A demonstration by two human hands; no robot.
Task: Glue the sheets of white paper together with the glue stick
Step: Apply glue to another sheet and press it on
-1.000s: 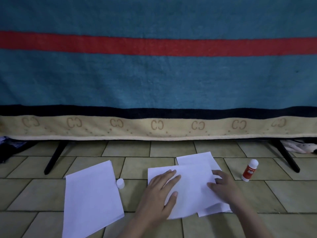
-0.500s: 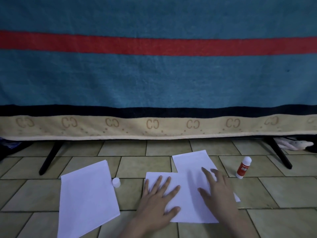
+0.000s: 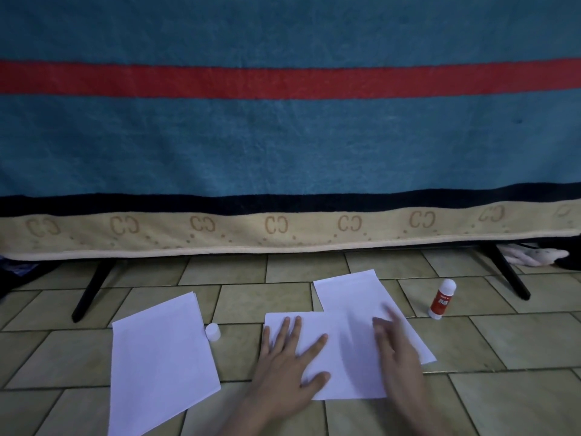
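Observation:
Two overlapping white sheets (image 3: 347, 313) lie on the tiled floor in front of me. My left hand (image 3: 290, 366) presses flat on the near sheet's left part, fingers spread. My right hand (image 3: 397, 350) lies flat on the overlap with straight fingers, blurred by motion. A separate stack of white paper (image 3: 160, 360) lies to the left. The red and white glue stick (image 3: 441, 298) stands upright to the right of the sheets, without its cap. Its white cap (image 3: 213, 332) sits beside the left stack.
A blue blanket with a red stripe and a beige border (image 3: 283, 234) hangs over a rack with black legs (image 3: 89, 291) behind the paper. Cloth items (image 3: 534, 256) lie under it at the far right.
My right hand has slid from the sheets' right edge onto the overlap and moves over it. The upper sheet has turned to lie flatter. My left hand has stayed pressed on the near sheet.

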